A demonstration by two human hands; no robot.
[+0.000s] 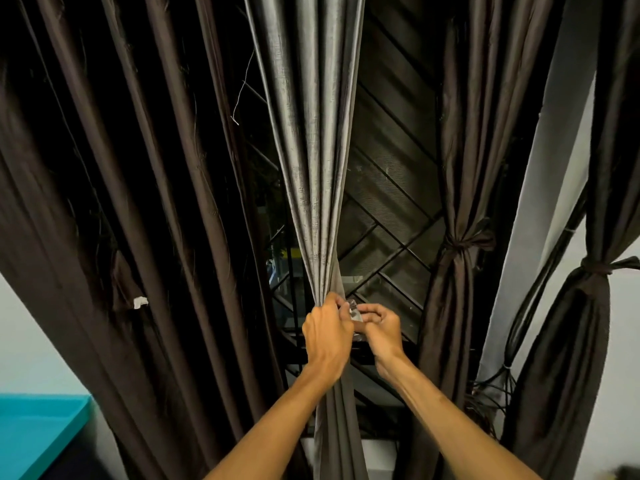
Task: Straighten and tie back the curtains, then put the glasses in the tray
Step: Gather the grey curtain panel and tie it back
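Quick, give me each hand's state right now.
Left hand: fingers curled round the gathered grey satin curtain.
Right hand: fingers pinch a small shiny strip at the gather; what the strip is cannot be told.

My left hand (327, 336), right hand (381, 327) on middle curtain (311, 168), maybe a tie (354, 311) between; loose curtain (138, 202) left, tied curtains (457, 188) right, grille (391, 202) behind
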